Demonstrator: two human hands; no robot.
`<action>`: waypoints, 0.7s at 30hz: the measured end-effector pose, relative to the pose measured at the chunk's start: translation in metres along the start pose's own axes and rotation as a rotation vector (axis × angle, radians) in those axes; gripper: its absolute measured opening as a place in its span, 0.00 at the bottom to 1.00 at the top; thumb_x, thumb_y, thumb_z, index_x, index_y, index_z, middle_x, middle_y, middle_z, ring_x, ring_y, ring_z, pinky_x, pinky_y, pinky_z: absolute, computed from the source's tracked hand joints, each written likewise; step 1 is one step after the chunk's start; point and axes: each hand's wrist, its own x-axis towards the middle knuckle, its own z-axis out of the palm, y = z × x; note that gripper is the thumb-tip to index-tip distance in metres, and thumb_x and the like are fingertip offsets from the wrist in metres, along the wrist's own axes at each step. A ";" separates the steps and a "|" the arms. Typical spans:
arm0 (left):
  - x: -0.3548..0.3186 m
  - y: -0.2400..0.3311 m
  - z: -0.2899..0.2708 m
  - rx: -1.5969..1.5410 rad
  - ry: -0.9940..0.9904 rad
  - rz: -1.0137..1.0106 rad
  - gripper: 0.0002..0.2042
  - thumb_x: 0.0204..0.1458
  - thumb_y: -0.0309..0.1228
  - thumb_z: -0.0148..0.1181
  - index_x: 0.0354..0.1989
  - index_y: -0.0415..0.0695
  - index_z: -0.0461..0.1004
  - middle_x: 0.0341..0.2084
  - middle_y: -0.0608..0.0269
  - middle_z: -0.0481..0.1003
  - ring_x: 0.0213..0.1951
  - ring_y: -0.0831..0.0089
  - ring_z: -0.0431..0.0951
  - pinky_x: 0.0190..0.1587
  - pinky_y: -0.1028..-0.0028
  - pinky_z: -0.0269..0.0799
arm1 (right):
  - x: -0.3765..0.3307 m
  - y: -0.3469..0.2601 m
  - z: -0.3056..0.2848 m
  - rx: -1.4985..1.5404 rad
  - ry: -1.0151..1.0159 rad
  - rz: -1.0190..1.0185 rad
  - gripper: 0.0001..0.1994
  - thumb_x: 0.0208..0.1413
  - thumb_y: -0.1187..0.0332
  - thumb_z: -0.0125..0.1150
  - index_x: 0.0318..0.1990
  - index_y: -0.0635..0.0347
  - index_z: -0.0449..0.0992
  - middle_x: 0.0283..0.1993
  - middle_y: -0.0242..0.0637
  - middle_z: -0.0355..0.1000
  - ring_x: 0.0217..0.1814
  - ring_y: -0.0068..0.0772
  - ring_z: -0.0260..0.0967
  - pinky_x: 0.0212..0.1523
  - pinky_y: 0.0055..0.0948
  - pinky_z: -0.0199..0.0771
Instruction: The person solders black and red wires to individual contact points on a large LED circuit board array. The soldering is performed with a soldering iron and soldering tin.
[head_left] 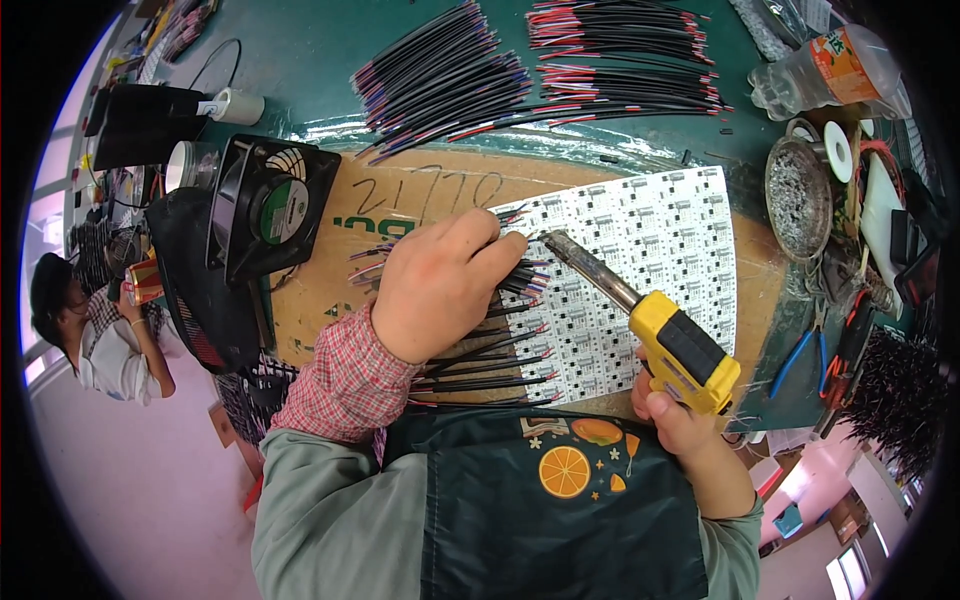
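My right hand [680, 415] grips a yellow and black soldering gun [685, 350]. Its metal tip points up and left, close to the fingertips of my left hand [440, 280]. That hand is closed on black cables [522, 282], whose stripped coloured ends stick out past the fingers. Under both hands lies a white panel of small circuit boards [640, 240] with rows of dark components. Along its left edge, more black cables [490, 384] lie side by side with their ends on the panel. Whether the tip touches a wire is too small to tell.
Cardboard [310, 310] lies beneath the panel on a green table. Cable bundles [620, 90] lie at the back. A black fan [275, 210] stands left. On the right are a dish of grey residue [797, 200], blue-handled pliers [797, 362] and a plastic bottle [830, 75]. Another person [110, 340] sits far left.
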 end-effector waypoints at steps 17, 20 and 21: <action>0.006 0.004 -0.001 0.004 0.013 0.060 0.11 0.40 0.23 0.55 0.35 0.45 0.73 0.26 0.62 0.66 0.29 0.64 0.71 0.28 0.67 0.67 | -0.009 -0.009 -0.018 0.118 -0.033 -0.154 0.18 0.48 0.71 0.63 0.47 0.65 0.71 0.31 0.31 0.70 0.32 0.23 0.67 0.31 0.23 0.65; 0.004 0.006 -0.004 0.000 0.022 0.023 0.12 0.38 0.20 0.54 0.34 0.45 0.74 0.25 0.61 0.66 0.28 0.61 0.71 0.28 0.65 0.67 | -0.013 -0.032 -0.040 -0.091 0.150 -0.457 0.38 0.41 0.59 0.74 0.57 0.65 0.60 0.22 0.31 0.62 0.21 0.23 0.58 0.21 0.22 0.60; 0.003 0.006 -0.002 0.006 0.022 0.015 0.13 0.37 0.19 0.54 0.34 0.45 0.74 0.25 0.61 0.67 0.28 0.61 0.72 0.28 0.65 0.67 | -0.017 -0.051 -0.043 -0.025 0.311 -0.501 0.39 0.40 0.58 0.74 0.58 0.65 0.59 0.22 0.30 0.62 0.21 0.23 0.58 0.21 0.22 0.59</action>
